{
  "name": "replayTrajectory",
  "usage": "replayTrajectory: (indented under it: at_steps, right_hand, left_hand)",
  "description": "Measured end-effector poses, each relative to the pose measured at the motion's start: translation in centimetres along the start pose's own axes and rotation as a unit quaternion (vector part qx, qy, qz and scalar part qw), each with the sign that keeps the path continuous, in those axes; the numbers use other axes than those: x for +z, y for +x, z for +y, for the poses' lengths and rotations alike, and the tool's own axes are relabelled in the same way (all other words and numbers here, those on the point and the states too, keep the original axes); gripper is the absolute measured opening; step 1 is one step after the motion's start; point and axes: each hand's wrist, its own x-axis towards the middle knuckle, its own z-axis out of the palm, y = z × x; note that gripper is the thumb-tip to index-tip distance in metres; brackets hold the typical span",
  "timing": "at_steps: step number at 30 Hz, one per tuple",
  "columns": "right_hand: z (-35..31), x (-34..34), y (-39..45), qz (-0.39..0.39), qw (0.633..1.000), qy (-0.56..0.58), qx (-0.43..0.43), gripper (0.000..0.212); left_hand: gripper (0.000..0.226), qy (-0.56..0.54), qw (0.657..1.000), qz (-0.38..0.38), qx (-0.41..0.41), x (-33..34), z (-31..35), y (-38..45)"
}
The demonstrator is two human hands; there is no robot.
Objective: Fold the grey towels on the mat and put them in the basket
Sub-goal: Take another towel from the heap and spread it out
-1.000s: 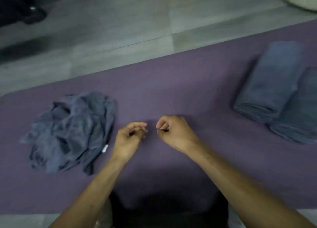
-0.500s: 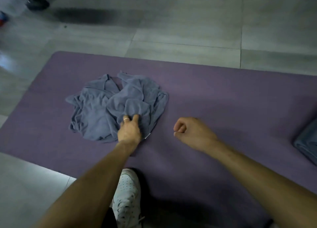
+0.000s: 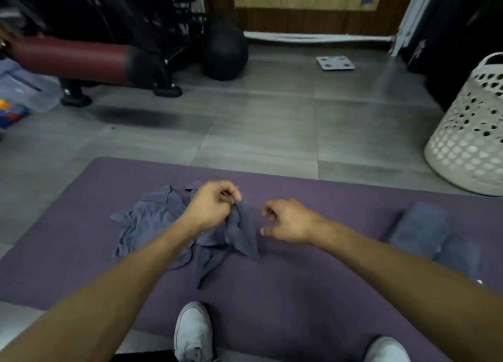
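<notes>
1. Grey tiled floor [image 3: 258, 122] carries a purple mat [image 3: 313, 280]; on the mat's left half lies a crumpled heap of grey towels [image 3: 147, 223].
2. Left hand [image 3: 211, 208]: fingers curled, pinching one towel [image 3: 241, 232] by an upper edge, lifted so it hangs in a loose drape just right of the heap, its lower end touching the mat.
3. Right hand [image 3: 288, 220]: loosely curled, thumb apart from the fingers, holding nothing, just beside the hanging towel and not touching it.
4. Two folded towels [image 3: 432, 236] lie side by side on the mat's right part, well apart from the heap.
5. White perforated basket [image 3: 468, 141] stands on the floor beyond the mat's far right corner.
6. Two white shoes [image 3: 193, 331] at the mat's near edge.
7. Half a second ago the left hand was pressed down into the heap; it has since risen with one towel. The right hand has stayed empty and curled beside it. The view has tipped up, bringing the basket and the dark gym equipment [image 3: 89, 54] into sight.
</notes>
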Motion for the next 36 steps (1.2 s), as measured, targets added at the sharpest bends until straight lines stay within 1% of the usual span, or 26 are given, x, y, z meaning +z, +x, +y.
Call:
replayTrajectory:
  at_steps: [2, 3, 4, 6, 7, 8, 10, 12, 14, 16, 17, 18, 20, 21, 22, 23, 24, 25, 26, 27, 29, 30, 31, 33, 35, 36]
  right_hand:
    - [-1.3, -1.8, -3.2, 0.037, 0.999, 0.026, 0.011, 0.052]
    - [-1.9, -2.5, -4.8, 0.055, 0.997, 0.053, 0.008, 0.053]
    - [-2.5, -3.2, -6.5, 0.076, 0.994, 0.082, -0.003, 0.047]
    - [-2.8, -4.0, -9.6, 0.136, 0.983, 0.123, -0.024, 0.016]
    - [-2.6, -4.4, -11.1, 0.174, 0.975, 0.135, -0.024, 0.007]
    - [-2.1, -4.9, -12.5, 0.211, 0.967, 0.145, -0.012, 0.015]
    - [-1.1, -6.1, -14.9, 0.268, 0.948, 0.172, 0.002, 0.025]
    - [-0.3, -7.5, -16.8, 0.304, 0.930, 0.204, -0.011, 0.028]
    - [0.1, -8.4, -17.8, 0.334, 0.910, 0.243, -0.023, 0.026]
    - [0.2, -9.0, -18.3, 0.356, 0.894, 0.270, -0.026, 0.028]
    - [0.2, -9.3, -18.6, 0.360, 0.888, 0.285, -0.031, 0.028]
    - [0.3, -9.6, -18.7, 0.361, 0.881, 0.302, -0.035, 0.027]
    - [0.7, -10.3, -19.2, 0.349, 0.870, 0.346, -0.044, 0.025]
    - [1.0, -10.5, -19.4, 0.338, 0.869, 0.359, -0.049, 0.025]
    - [1.3, -10.7, -19.5, 0.331, 0.872, 0.358, -0.052, 0.024]
    - [1.6, -10.9, -19.5, 0.332, 0.876, 0.348, -0.049, 0.019]
    - [1.9, -11.0, -19.4, 0.340, 0.878, 0.334, -0.044, 0.013]
    - [2.3, -11.1, -19.4, 0.346, 0.881, 0.321, -0.036, 0.005]
    - [2.8, -11.0, -19.4, 0.343, 0.887, 0.307, -0.023, 0.003]
    - [3.4, -10.9, -19.4, 0.326, 0.900, 0.288, -0.003, 0.009]
    - [4.9, -10.2, -19.3, 0.252, 0.941, 0.222, 0.043, 0.018]
    - [5.5, -9.8, -19.2, 0.222, 0.952, 0.203, 0.057, 0.022]
    - [6.1, -9.5, -19.1, 0.216, 0.953, 0.204, 0.064, 0.023]
    - [7.0, -9.4, -18.8, 0.264, 0.930, 0.247, 0.060, 0.017]
    - [7.1, -9.8, -18.9, 0.322, 0.904, 0.279, 0.040, 0.012]
    - [6.9, -9.9, -18.9, 0.330, 0.901, 0.279, 0.027, 0.011]
  left_hand:
    - [0.033, -0.063, 0.997, -0.023, 0.033, -1.0, 4.6, -2.2]
    - [0.035, -0.097, 0.994, -0.029, 0.051, -1.3, 6.6, -3.5]
    - [0.035, -0.134, 0.988, -0.027, 0.069, -1.6, 8.4, -4.6]
    - [0.033, -0.199, 0.975, -0.012, 0.097, -2.1, 11.3, -6.7]
    - [0.032, -0.227, 0.968, -0.001, 0.110, -2.2, 12.5, -7.6]
    - [0.032, -0.254, 0.960, 0.010, 0.117, -2.2, 13.4, -8.3]
    - [0.032, -0.288, 0.950, 0.024, 0.119, -1.9, 14.5, -9.5]
    - [0.030, -0.282, 0.951, 0.034, 0.120, -1.1, 15.0, -10.4]
    - [0.026, -0.252, 0.959, 0.026, 0.128, 0.2, 15.8, -10.8]
    - [0.017, -0.216, 0.965, -0.012, 0.150, 1.5, 17.0, -10.9]
    - [0.014, -0.198, 0.966, -0.037, 0.164, 2.0, 17.6, -10.9]
    - [0.025, -0.174, 0.967, -0.057, 0.176, 2.5, 17.8, -10.5]
    - [0.056, -0.115, 0.975, -0.068, 0.178, 3.4, 18.1, -9.7]
    - [0.059, -0.096, 0.979, -0.068, 0.168, 4.0, 18.2, -9.2]
    - [0.046, -0.091, 0.981, -0.065, 0.160, 4.5, 18.3, -8.8]
    - [0.024, -0.097, 0.981, -0.057, 0.157, 4.9, 18.4, -8.4]
    - [0.018, -0.112, 0.982, -0.041, 0.150, 5.2, 18.7, -8.1]
    - [0.026, -0.137, 0.981, -0.025, 0.133, 5.4, 19.0, -7.6]
    - [0.032, -0.176, 0.978, -0.013, 0.108, 5.4, 19.4, -7.4]
    - [0.035, -0.229, 0.970, -0.002, 0.084, 5.3, 19.9, -7.2]
    - [0.034, -0.330, 0.943, 0.017, 0.034, 4.8, 20.5, -6.9]
    - [0.031, -0.358, 0.933, 0.018, 0.019, 4.4, 20.6, -6.8]
    - [0.028, -0.358, 0.933, 0.018, 0.012, 4.1, 20.5, -6.6]
    - [0.022, -0.262, 0.964, 0.031, 0.006, 3.9, 19.4, -5.6]
    - [0.013, -0.083, 0.995, 0.056, 0.006, 4.0, 18.0, -4.5]
    - [0.014, 0.001, 0.998, 0.060, 0.012, 4.2, 17.5, -4.3]
